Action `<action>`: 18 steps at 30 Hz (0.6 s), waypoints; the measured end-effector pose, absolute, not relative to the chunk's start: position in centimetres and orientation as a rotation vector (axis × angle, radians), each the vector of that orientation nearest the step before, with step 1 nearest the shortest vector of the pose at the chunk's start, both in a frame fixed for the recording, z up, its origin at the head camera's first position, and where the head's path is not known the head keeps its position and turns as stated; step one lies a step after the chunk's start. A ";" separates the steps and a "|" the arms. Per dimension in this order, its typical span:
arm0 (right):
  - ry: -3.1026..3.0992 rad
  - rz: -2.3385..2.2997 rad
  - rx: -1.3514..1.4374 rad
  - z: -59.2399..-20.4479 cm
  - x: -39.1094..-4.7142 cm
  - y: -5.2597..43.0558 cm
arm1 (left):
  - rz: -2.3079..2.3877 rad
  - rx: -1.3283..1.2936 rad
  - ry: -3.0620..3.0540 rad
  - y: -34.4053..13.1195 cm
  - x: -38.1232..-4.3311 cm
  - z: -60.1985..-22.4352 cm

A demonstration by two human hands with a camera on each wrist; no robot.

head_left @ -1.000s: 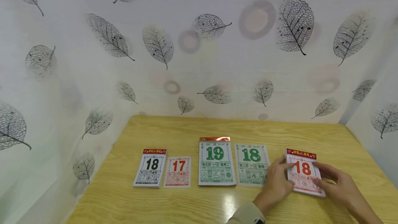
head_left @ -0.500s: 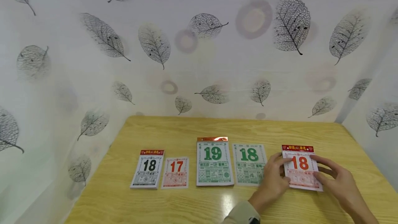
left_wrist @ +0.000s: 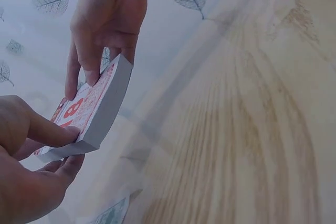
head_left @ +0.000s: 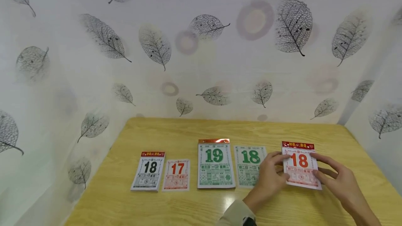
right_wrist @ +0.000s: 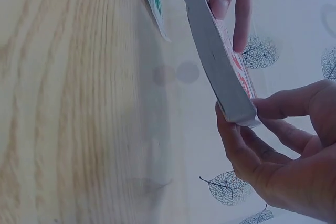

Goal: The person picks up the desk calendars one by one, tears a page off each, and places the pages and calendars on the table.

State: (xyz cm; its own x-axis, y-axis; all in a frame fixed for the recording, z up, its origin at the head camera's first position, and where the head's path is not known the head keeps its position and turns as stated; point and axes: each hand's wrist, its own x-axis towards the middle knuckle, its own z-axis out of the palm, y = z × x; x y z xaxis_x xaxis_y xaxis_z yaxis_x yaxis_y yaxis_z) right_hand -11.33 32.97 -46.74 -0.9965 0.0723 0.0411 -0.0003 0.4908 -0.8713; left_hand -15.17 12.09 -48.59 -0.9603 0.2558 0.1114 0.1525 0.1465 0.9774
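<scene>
I grasp the red-number calendar (head_left: 300,166) between my two hands: my left hand (head_left: 269,175) pinches its left edge, and my right hand (head_left: 342,184) pinches its right edge. In both wrist views, each hand has fingers on the face and others behind, and the thick pad is held up from the table (head_left: 188,209). I think I take it by the edges so that it stays level and its number is not covered: a red "18" can be read between my fingers. Above this number, the red strip (head_left: 297,145) has gold characters, too small for me to read surely.

Nearest to my left hand, partly hidden by it, is the loose green sheet (head_left: 246,166) with "18". Further left lies the green-number calendar (head_left: 215,170) showing "19", then the loose red sheet (head_left: 176,177) with "17", and farthest the black-number calendar (head_left: 149,172) with "18". Each sheet lies beside a calendar showing the following day, so probably they are placed as pairs. The fine print under the numbers is too small to tell.
</scene>
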 end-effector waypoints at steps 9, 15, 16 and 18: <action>-2.656 1.538 -0.028 -46.1 -11.4 32.3 | 1.990 0.422 2.169 10.6 -15.5 -47.9; -2.658 1.606 0.041 -45.1 -12.0 31.3 | 2.052 0.445 2.092 9.0 -15.5 -47.6; -2.660 1.609 0.050 -45.0 -12.1 31.2 | 2.052 0.462 2.090 8.7 -15.5 -47.6; -2.664 1.610 0.070 -44.7 -12.1 31.0 | 2.058 0.483 2.089 8.3 -15.5 -47.5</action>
State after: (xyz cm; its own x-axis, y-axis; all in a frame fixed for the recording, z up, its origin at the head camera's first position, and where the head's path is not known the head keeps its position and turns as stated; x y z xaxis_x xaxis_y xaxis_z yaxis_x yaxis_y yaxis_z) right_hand -12.14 30.96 -44.70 -0.9986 -0.0240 0.0478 -0.0535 0.4644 -0.8840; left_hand -15.51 8.33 -47.52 -0.9333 0.3433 0.1048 0.1099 -0.0047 0.9939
